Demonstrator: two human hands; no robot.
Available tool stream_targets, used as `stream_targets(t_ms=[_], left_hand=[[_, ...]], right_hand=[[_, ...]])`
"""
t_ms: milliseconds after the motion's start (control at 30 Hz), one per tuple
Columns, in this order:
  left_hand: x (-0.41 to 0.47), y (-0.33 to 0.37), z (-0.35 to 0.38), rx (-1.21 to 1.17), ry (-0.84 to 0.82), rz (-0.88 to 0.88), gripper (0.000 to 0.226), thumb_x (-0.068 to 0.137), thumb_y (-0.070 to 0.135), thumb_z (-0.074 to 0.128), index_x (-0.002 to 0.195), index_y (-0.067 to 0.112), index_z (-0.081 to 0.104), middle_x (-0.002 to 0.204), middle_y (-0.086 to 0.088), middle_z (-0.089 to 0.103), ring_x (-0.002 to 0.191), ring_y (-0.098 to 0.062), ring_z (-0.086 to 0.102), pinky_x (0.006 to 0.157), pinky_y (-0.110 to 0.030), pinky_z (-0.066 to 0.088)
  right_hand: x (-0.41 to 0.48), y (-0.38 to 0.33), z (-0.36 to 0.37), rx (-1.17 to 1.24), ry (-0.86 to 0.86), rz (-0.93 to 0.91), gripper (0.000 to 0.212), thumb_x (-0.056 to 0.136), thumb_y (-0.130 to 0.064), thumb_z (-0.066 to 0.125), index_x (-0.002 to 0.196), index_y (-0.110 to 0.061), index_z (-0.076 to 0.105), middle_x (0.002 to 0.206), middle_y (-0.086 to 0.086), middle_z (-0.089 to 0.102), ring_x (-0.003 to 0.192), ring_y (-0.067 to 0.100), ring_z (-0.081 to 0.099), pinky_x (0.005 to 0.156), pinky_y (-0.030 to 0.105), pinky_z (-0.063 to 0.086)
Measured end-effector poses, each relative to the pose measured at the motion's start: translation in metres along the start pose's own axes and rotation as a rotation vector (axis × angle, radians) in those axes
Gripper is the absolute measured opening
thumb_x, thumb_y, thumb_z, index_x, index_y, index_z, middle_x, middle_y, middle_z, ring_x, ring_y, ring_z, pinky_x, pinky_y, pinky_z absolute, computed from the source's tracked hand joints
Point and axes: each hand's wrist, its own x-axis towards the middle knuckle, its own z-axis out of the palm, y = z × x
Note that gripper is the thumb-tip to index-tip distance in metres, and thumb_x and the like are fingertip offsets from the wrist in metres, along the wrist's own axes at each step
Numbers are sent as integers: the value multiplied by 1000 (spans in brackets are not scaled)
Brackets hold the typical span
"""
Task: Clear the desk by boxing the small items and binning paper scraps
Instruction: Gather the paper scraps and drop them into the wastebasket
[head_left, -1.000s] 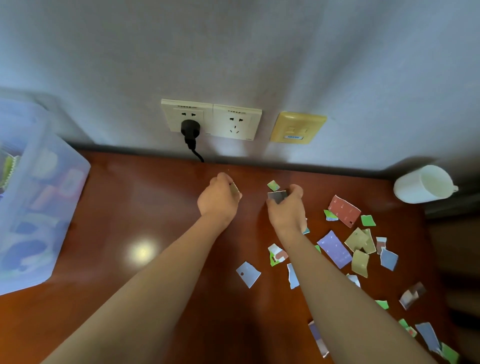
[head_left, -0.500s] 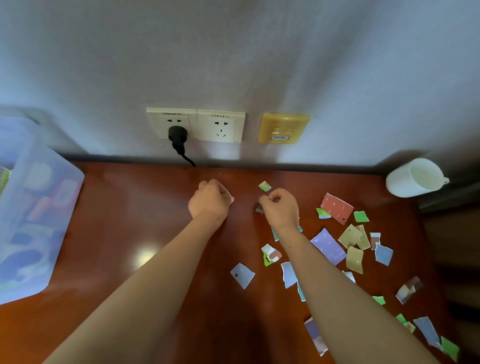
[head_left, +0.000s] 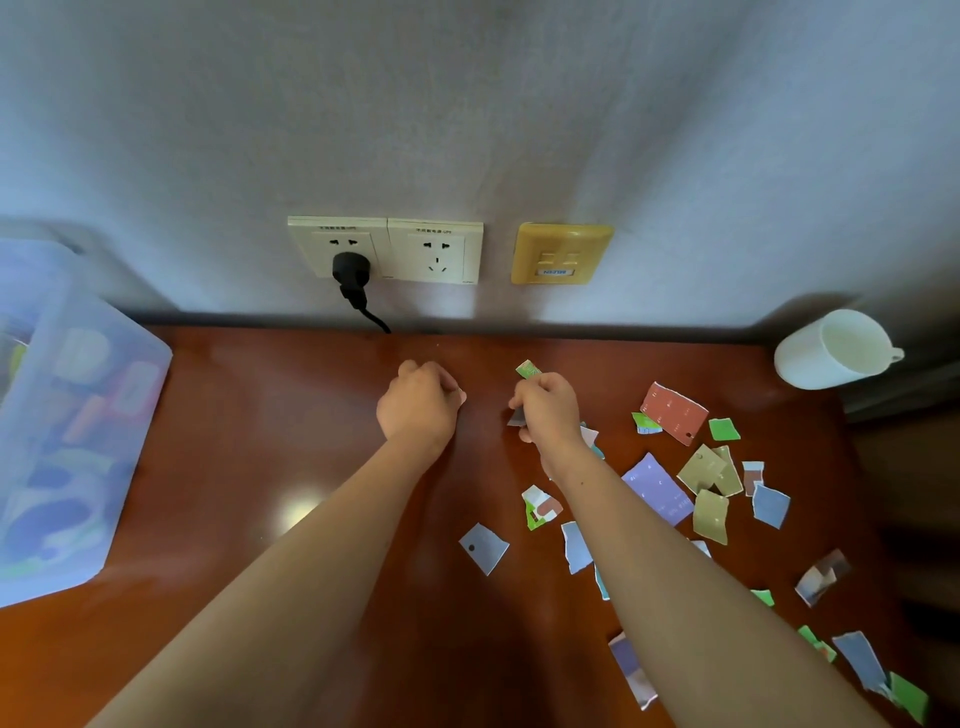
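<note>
Torn paper scraps in several colours lie over the right half of the brown desk (head_left: 260, 467), among them a red scrap (head_left: 674, 413), a purple scrap (head_left: 658, 488) and a blue-grey scrap (head_left: 484, 548). My left hand (head_left: 420, 408) is curled near the back middle of the desk, and a pale scrap edge shows at its fingers. My right hand (head_left: 549, 410) is just to its right, fingers curled round a dark grey scrap (head_left: 517, 417), its fingertips at a small green scrap (head_left: 528, 370).
A translucent plastic box (head_left: 67, 431) holding small items stands at the left edge. A white cup (head_left: 831, 349) lies on its side at the back right. Wall sockets (head_left: 387, 250) with a black plug (head_left: 351, 273) are behind the desk.
Both hands have lowered toward the desk and closed into tighter fists. The grey scrap held up by my right hand is now tucked low in its fingers.
</note>
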Motion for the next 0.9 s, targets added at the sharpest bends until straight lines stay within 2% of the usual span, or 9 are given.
stream_targets(t_ms=[100,167,367,533,600,700,767,833,900], left_hand=[[-1,-2,0,-17,39,-6,39,84,39,68,115,22,53,118,-2,55,102,-27,59,75,-35,44],[-1,-4,-2,5,44,12,41,83,40,67,118,25,53,117,-3,55,101,-27,59,74,-33,42],[-1,-4,-5,-3,36,39,17,83,40,66,95,29,62,104,0,54,93,-25,57,71,-32,40],[3,-4,-5,56,-9,40,22,84,46,65,89,25,59,106,-1,52,96,-25,57,76,-35,45],[6,0,-5,13,-50,46,22,88,45,61,91,23,57,106,-2,53,96,-25,56,77,-34,44],[7,15,-1,-298,-128,25,19,93,36,56,92,18,50,91,1,58,82,-21,56,72,-31,41],[4,28,0,-609,-184,-52,10,95,21,53,92,13,48,80,0,60,70,-19,56,64,-28,43],[2,36,-1,-849,-260,-149,2,97,11,47,97,11,49,80,-4,61,65,-17,58,55,-23,47],[3,39,0,-1013,-332,-248,8,99,7,45,102,10,51,82,-5,61,65,-15,61,60,-22,51]], right_hand=[[1,1,0,-6,-8,-3,14,89,-5,47,83,-17,51,86,-1,54,72,13,52,64,26,46],[2,2,2,-15,-8,6,16,90,-6,47,83,-19,54,87,-1,55,73,14,52,67,27,47],[2,8,6,-22,-18,4,14,88,-7,47,86,-14,59,85,0,57,72,14,52,64,27,46],[1,10,7,-32,-12,-25,14,87,-10,49,79,-16,59,72,3,54,66,16,49,56,28,41],[2,10,6,-25,2,-29,13,88,-13,50,80,-15,61,73,5,57,67,18,53,57,31,47],[8,7,1,-66,107,-96,7,91,-17,54,88,-17,60,85,0,60,72,15,60,60,29,54],[15,5,-4,-144,185,-178,1,90,-17,57,91,-18,58,86,-4,57,75,14,57,55,20,45],[22,4,-9,-249,204,-231,8,90,-19,59,98,-18,57,88,-8,55,78,11,54,56,16,37],[29,3,-12,-348,187,-253,18,91,-23,59,108,-20,55,92,-9,54,79,10,53,59,19,39]])
